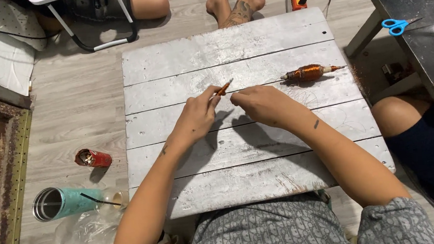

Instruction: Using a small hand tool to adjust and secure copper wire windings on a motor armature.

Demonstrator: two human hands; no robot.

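Grey-painted plank board point(260, 149) across the lap, worn and scratched, serving as the bench. Far side of it, toward the right edge: copper-wound armature point(310, 72), lying flat, untouched, well apart from both hands. Nearer the middle, left hand point(196, 116) pinching a slim orange-handled tool point(223, 88) at its lower end, tip angled up and away. Right hand point(262, 103) just beside, fingers curled loosely inward; whether grasping a fine wire, impossible to tell. Thin stray wire strands point(303, 98) on the planks near the right wrist. Probably best done with wrists rested on the board, tool held low for control, any wire kept taut and clear of the loose strands.
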